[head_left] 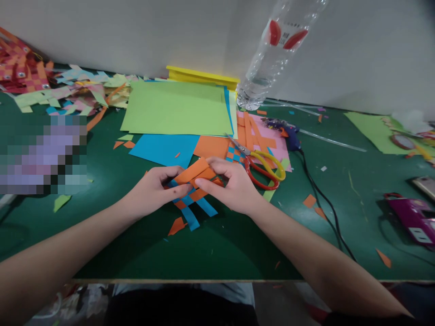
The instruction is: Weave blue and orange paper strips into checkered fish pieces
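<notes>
Between my two hands is a piece of woven paper strips, orange and blue, held above the green table. Two blue strip ends hang loose below it. My left hand is closed on its left side, thumb on top. On the right side my right hand pinches it, thumb across the orange strips. Its underside and most of my fingertips are hidden. Just right of my right hand lie scissors with red and yellow handles, over paper scraps. A small orange scrap rests below the weave.
Behind my hands lie green paper sheets and a blue sheet. A clear plastic bottle stands at the back. A glue gun with its black cord lies right. Paper strips pile up at the left; a purple object sits far right.
</notes>
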Tool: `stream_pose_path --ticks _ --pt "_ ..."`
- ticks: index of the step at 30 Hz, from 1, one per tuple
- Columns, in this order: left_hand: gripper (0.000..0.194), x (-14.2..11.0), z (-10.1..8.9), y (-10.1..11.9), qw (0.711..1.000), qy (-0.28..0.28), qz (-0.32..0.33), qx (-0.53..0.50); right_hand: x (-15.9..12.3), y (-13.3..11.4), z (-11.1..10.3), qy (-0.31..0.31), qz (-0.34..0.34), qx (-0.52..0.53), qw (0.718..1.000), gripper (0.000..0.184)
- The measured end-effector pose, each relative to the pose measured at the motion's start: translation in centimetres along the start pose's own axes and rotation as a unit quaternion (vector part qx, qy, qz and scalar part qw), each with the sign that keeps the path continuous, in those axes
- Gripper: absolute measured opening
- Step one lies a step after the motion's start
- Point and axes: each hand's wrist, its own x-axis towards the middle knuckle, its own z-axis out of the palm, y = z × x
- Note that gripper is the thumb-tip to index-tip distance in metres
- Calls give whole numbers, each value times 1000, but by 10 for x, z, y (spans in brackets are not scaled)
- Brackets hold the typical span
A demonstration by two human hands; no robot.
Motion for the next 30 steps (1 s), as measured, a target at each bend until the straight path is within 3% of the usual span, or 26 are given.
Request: stream_pose_path --ticks 23,30 --pt "27 -1 1 0 1000 4 -3 -27 -2 2 2 5 -8 -46 999 14" --pt "28 0 1 2 1000 13 9 7 -3 2 5 9 -13 -49 999 8"
